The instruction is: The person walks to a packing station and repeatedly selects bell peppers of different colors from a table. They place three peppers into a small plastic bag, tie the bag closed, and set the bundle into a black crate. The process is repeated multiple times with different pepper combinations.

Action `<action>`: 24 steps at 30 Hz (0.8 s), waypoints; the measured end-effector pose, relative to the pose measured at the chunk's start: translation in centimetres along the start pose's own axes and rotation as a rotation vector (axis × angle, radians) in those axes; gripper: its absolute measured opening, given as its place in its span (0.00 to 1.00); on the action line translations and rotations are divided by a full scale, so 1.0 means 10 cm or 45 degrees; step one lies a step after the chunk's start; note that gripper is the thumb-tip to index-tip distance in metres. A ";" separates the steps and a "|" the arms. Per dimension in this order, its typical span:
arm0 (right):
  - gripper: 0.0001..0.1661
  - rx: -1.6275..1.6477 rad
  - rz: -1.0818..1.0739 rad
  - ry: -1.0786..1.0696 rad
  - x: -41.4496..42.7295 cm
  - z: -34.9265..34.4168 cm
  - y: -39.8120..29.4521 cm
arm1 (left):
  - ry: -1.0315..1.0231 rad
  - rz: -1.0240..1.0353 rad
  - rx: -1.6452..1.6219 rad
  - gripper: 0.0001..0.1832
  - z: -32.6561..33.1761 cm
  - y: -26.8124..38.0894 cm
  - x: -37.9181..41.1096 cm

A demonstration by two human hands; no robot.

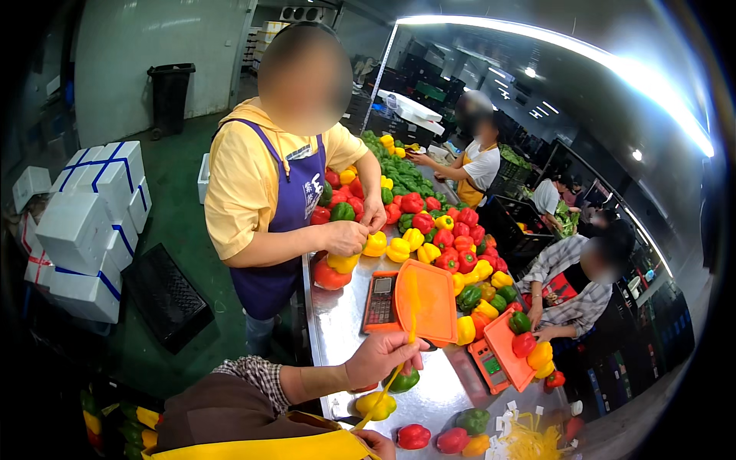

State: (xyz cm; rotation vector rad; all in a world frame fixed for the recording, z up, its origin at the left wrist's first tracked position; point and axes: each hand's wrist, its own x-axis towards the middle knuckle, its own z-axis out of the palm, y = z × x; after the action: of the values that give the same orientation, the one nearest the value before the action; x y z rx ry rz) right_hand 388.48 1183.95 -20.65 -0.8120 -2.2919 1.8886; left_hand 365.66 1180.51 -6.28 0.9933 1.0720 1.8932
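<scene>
A yellow ribbon-like strip (390,384) is pinched between the fingertips of my left hand (386,357), above the steel table (428,391). The strip runs down to my right hand (375,444) at the bottom edge, partly cut off and hidden by my yellow apron; its grip is unclear. Just below my left hand lie a green bell pepper (404,380) and a yellow bell pepper (379,406). Red (414,437) and green (472,421) bell peppers rest nearer the table's lower edge. An orange scale (431,296) stands beyond my left hand.
Across the table, a person in a purple apron (287,195) handles peppers. Another in a plaid shirt (575,293) works at a second orange scale (509,351). A large pepper pile (448,241) covers the far table. Yellow strips with white tags (532,440) lie bottom right.
</scene>
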 end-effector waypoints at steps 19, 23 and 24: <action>0.27 -0.242 -0.840 -0.349 0.56 0.35 -0.26 | 0.398 0.641 0.011 0.15 0.20 0.39 0.09; 0.28 0.006 -0.471 0.059 0.39 0.03 -0.50 | -0.063 0.193 0.328 0.12 0.07 0.05 -0.07; 0.26 0.364 -0.378 0.147 0.33 -0.11 -0.56 | -0.147 -0.007 0.453 0.12 0.16 0.01 -0.12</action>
State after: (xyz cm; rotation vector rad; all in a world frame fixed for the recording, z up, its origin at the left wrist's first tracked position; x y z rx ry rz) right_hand 384.08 1185.74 -16.05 -0.4992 -1.8920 1.9136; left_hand 367.59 1179.97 -5.92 1.2782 1.3686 1.6491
